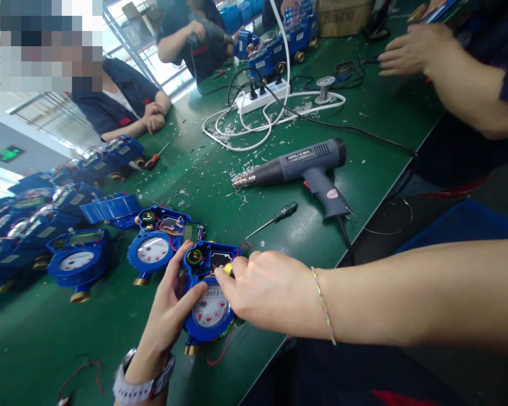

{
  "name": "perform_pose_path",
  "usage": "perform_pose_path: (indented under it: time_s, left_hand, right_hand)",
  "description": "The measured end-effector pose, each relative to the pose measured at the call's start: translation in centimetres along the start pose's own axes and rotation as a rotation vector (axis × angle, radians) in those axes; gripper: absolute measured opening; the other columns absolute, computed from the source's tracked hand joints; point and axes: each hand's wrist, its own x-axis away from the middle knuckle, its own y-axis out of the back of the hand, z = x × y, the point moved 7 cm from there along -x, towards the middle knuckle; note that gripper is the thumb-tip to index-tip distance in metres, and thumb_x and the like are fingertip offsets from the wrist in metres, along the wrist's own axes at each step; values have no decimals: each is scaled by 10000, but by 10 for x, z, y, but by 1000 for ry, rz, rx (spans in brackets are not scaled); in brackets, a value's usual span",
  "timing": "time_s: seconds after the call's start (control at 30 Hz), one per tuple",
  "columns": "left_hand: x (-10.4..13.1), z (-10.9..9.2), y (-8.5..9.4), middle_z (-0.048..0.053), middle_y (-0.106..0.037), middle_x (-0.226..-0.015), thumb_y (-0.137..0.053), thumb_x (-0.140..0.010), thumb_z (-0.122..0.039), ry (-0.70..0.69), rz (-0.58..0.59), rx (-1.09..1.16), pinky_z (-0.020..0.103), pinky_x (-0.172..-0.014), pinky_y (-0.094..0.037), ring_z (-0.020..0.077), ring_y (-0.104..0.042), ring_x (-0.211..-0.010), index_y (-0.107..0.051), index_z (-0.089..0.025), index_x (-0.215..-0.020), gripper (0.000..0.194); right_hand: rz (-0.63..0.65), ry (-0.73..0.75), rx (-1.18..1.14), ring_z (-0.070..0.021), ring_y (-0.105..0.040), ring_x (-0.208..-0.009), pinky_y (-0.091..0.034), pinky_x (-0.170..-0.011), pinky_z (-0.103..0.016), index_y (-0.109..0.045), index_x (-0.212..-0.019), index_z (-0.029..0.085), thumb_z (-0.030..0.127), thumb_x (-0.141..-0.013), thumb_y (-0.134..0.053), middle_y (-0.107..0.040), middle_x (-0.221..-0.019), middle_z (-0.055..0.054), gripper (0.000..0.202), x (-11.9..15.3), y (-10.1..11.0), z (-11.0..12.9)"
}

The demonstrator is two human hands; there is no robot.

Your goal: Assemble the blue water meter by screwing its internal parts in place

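Observation:
A blue water meter (211,304) with a round white dial lies near the table's front edge, its upper housing uncovered so that wires show. My left hand (169,304) grips it from the left, thumb on the dial rim and fingers behind the housing. Over the housing's right side, my right hand (266,287) is closed in a pinch on a small yellow piece (228,269), mostly hidden by the fingers. Thin red wires hang out of the meter. Just left of it rests a second opened water meter (152,249), with a display and loose wires.
A grey heat gun (300,169) and a screwdriver (275,219) lie beyond my right hand. Several blue meters (80,259) crowd the left. Farther back are a white power strip (262,97), cables and scraps. Co-workers sit around the green table (211,208); one co-worker's hand (415,53) is at upper right.

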Motion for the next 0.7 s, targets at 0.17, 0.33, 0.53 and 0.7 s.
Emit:
perform_pose_path:
  time_s: [0.17,0.33,0.53,0.7]
  left_hand:
    - [1,2,1,48,-361,-1528,-734,-774,-362,21,-20,63,457,-1178,-277,341,-333,-1391,-413,-274,-1417,724]
    - [1,1,3,74,-428,-1483,-760,-734,-404,42,-62,50,464,-1118,-381,362,-385,-1357,-396,-236,-1434,807]
    - [0,-2,3,76,-416,-1490,-774,-719,-401,27,-46,31,468,-1120,-376,364,-385,-1356,-402,-243,-1431,819]
    - [1,-4,2,87,-407,-1495,-770,-721,-415,22,-65,56,466,-1120,-376,363,-401,-1345,-400,-228,-1428,820]
  right_hand:
    - [91,-182,-309,-270,-691,-826,-540,-668,-340,-659,-1099,164,161,-893,-515,-701,-911,-124,251,-1,-5,-20]
    - [51,-238,-416,-292,-692,-876,-547,-696,-364,-662,-1103,220,189,-888,-524,-711,-956,-87,257,1,-9,-26]
    - [-44,9,-18,-289,-694,-797,-555,-615,-362,-607,-1191,79,139,-936,-445,-675,-857,-163,308,6,-8,-8]
    - [-42,29,14,-303,-693,-808,-562,-617,-378,-597,-1213,74,124,-925,-455,-676,-876,-169,325,6,-8,-6]
